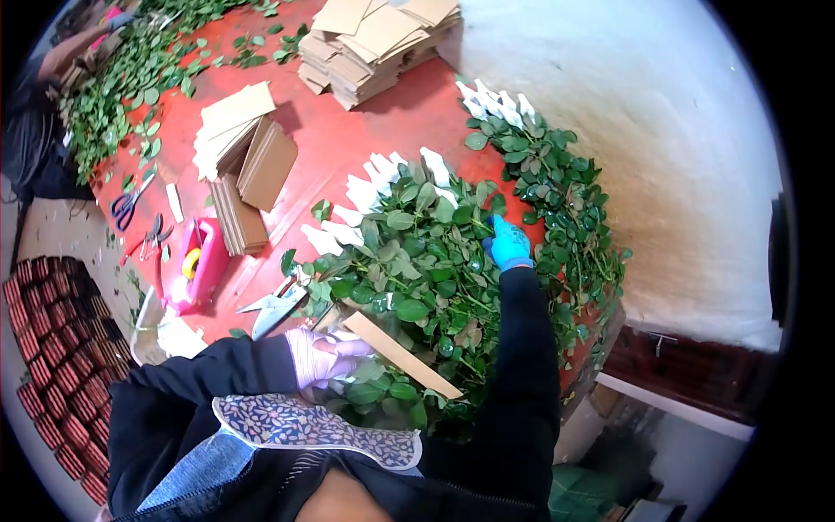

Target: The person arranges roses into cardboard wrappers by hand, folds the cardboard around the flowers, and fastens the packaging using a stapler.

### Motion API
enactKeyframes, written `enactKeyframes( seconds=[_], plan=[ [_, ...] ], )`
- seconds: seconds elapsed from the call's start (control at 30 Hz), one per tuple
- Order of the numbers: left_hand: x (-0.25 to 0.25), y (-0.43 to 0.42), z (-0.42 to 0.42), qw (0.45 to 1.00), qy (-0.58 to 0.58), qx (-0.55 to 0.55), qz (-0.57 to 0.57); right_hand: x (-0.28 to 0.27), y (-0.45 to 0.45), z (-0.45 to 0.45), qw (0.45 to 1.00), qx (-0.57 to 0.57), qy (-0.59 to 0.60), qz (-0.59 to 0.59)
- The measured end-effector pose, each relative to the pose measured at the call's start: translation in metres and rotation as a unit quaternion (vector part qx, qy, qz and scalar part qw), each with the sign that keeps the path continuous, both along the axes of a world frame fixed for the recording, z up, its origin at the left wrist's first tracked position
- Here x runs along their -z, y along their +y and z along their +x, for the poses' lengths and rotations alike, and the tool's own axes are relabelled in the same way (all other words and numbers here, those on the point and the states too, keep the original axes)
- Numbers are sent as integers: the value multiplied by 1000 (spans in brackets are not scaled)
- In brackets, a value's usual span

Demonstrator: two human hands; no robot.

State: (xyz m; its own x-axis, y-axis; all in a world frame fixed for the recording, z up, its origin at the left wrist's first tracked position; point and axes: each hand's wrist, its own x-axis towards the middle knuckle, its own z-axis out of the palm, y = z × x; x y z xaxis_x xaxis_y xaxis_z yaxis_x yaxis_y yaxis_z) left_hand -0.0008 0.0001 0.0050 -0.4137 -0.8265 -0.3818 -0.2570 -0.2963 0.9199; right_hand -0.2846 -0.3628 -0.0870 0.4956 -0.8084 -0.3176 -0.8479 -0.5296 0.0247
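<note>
My left hand point(326, 357), in a light purple glove, is closed low at the front of the table, beside a brown cardboard strip point(404, 357). Leaves cover what its fingers hold. My right hand point(509, 244), in a bright blue glove, is closed on a leafy rose stem point(493, 222) at the right side of a large pile of roses point(417, 252). White sleeves point(370, 191) cover the flower heads along the pile's far left edge. A second row of roses point(557, 174) with white-covered heads lies to the right.
On the red table point(348, 130) lie a cardboard stack point(374, 48), folded cardboard pieces point(248, 165), a pink tape dispenser point(200, 261), large shears point(278, 304), scissors point(129, 209) and pruners point(155, 235). Another person's arm point(74, 52) is among leaves at far left. A white wall point(661, 174) borders the right.
</note>
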Motion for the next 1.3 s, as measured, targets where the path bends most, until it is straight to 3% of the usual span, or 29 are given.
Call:
enactKeyframes(
  seconds=[0.03, 0.07, 0.1, 0.13, 0.2, 0.27, 0.33, 0.4, 0.47, 0.5, 0.53, 0.6, 0.67, 0.7, 0.73, 0.8, 0.83, 0.87, 0.93, 1.0, 1.03, 1.07, 1.1, 1.13, 1.17, 1.2, 1.27, 1.3],
  plan=[
    [-1, 0, 0, 1000, 20, -14, -13, -5, 5, 2, 1000, -14, -10, 9],
    [-2, -1, 2, 993, 43, -3, 110, -9, 9, 4, 1000, -13, -3, 15],
    [-20, -11, 5, 972, 52, 2, 231, -15, 10, 7, 995, -43, -95, 0],
    [13, 6, -3, 998, 61, -31, 8, -21, 13, 6, 980, -67, -185, -16],
    [-5, 0, 0, 998, 14, -12, 58, -47, 13, 6, 982, -80, -153, -79],
    [-4, 2, -1, 999, 25, -4, 35, -84, 19, -3, 965, -103, -209, -123],
    [3, 1, -1, 994, -52, 49, -85, -133, 48, 0, 950, -5, -304, -65],
    [-9, 0, 2, 989, -90, 84, -77, -158, 71, -18, 939, -33, -319, -121],
    [0, 6, 2, 974, -87, 45, -206, -185, 99, -44, 921, 50, -385, -29],
    [-22, 1, 2, 991, -89, 67, -75, -185, 96, -72, 894, 97, -437, -27],
    [-20, 3, 1, 991, -90, 65, -71, -182, 90, -113, 833, 185, -521, -20],
    [-31, 4, 2, 989, -107, 71, -69, -222, 120, -132, 775, 302, -553, -42],
    [-24, 11, -1, 996, -58, 56, -42, -257, 160, -118, 798, 245, -549, 43],
    [-37, 7, 2, 987, -105, 115, -40, -268, 167, -126, 779, 213, -578, 113],
    [-29, 11, 1, 980, -120, 77, -138, -273, 156, -143, 745, 200, -618, 155],
    [-18, 2, 2, 967, -177, 135, -125, -260, 131, -140, 713, 281, -638, 74],
    [-19, -1, 9, 875, -270, 252, -313, -250, 116, -142, 762, 293, -574, 61],
    [2, 1, 9, 904, -240, 236, -265, -233, 105, -141, 803, 307, -508, 50],
    [6, 2, 10, 872, -230, 245, -357, -204, 121, -95, 845, 180, -477, 159],
    [8, 2, 11, 872, -205, 231, -380, -157, 138, -45, 738, 328, -431, 403],
    [4, 1, 10, 896, -207, 235, -316, -164, 162, -15, 884, 160, -236, 370],
    [1, -1, 9, 916, -207, 237, -250, -129, 165, -10, 910, 70, -135, 385],
    [-1, 0, 9, 917, -206, 229, -254, -135, 188, 7, 976, -95, 7, 193],
    [-3, 0, 8, 918, -205, 220, -258, -117, 191, 10, 970, -169, 101, 143],
    [-22, 0, 4, 978, -107, 151, -98, -106, 193, 17, 959, -179, 181, 127],
    [-20, 1, 6, 953, -144, 185, -191, -96, 193, 21, 941, -188, 260, 110],
    [-18, 3, 10, 868, -228, 218, -382, -70, 181, 3, 952, -199, 225, 49],
    [-21, 5, 9, 931, -178, 201, -249, -64, 177, -10, 960, -203, 190, -10]
  ],
)
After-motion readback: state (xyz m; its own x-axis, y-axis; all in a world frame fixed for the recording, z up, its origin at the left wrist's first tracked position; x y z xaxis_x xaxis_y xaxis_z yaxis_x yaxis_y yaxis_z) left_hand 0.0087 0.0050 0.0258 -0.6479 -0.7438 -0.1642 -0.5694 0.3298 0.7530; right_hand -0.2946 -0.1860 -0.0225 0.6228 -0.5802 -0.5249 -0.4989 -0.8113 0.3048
